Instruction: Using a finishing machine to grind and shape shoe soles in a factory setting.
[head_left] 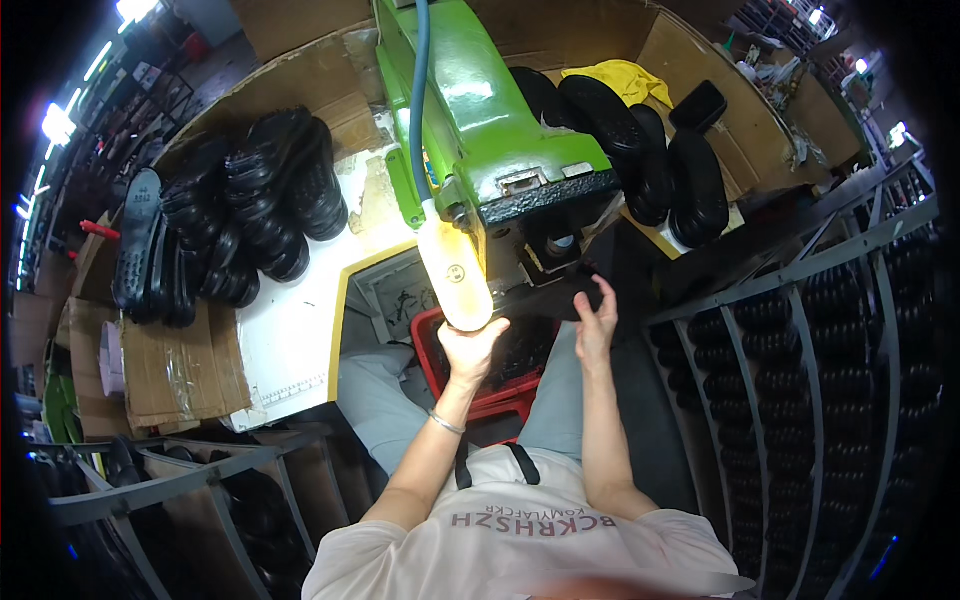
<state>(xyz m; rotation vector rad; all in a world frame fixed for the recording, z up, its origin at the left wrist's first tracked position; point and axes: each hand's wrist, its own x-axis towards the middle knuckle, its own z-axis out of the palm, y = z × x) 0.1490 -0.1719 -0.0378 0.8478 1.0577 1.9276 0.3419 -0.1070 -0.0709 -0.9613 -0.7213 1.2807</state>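
fingers of left hand (470, 345) curled up around the lower end of a pale glowing lamp housing (455, 268), as if to steady or aim its light. right hand (595, 322) open, fingers apart, against a black sole (560, 290) under the green machine (480, 130), apparently seating it there. red crate (433, 350) just below on the lap, within reach. more black soles (240, 210) heaped left on the white bench (290, 340).
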